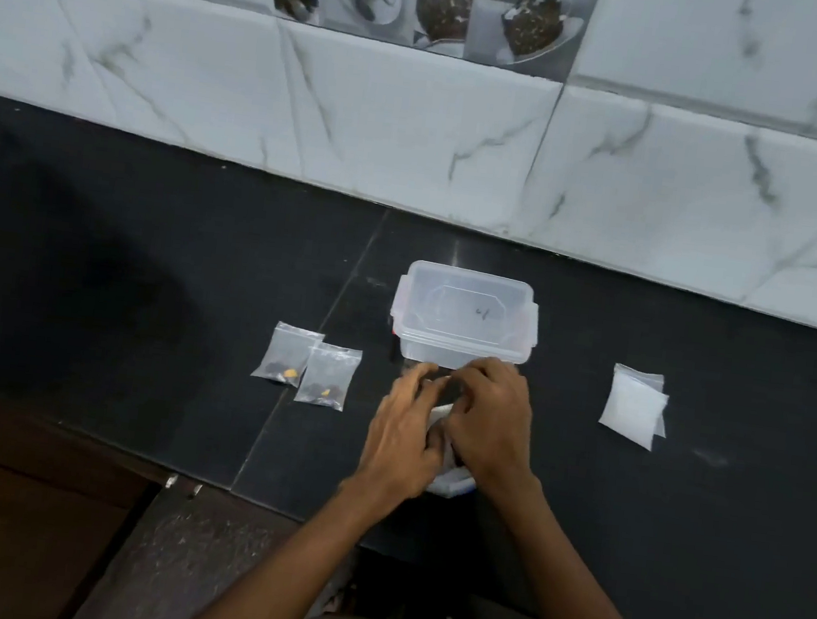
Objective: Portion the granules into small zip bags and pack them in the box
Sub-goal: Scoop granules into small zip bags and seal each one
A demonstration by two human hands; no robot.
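Observation:
A clear plastic box (464, 315) with side clips stands open on the black counter, nothing visible inside. Just in front of it my left hand (403, 426) and my right hand (490, 420) meet over a small clear zip bag (450, 482), fingers curled and pinching its upper part; only the bag's lower edge shows below the hands. Left of the box lie two small zip bags (307, 371) holding dark granules and a yellow bit. To the right lies a small stack of zip bags (634, 406) with white contents.
A marble-patterned tiled wall (417, 122) runs behind the counter. The black counter (95, 273) stretches left and right of the box; its front edge (135, 456) drops to a brown cabinet at lower left.

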